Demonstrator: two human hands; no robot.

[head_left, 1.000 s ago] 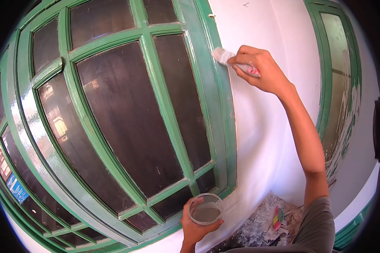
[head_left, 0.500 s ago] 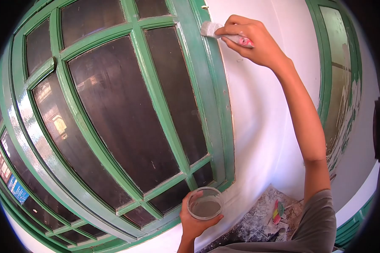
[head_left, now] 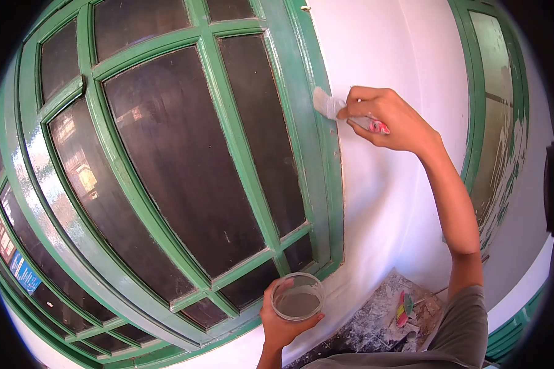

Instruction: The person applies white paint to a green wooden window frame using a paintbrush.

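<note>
"Two hands are in use; what is held in each?"

"The brush (head_left: 331, 106) is pinched in the right hand (head_left: 393, 120), above and right of the frame's centre. The clear tub (head_left: 297, 283) is clasped by the curved fingers of the left hand (head_left: 279, 327), at bottom centre."

"Which step is in hand?"

"A stroke, it is judged: the bristles (head_left: 319, 98) appear to be laid on the green woodwork (head_left: 335, 203)."

"And what is called for next?"

"Light, even pressure, probably, with the white wall (head_left: 400, 203) spared and the tub held level."
</note>
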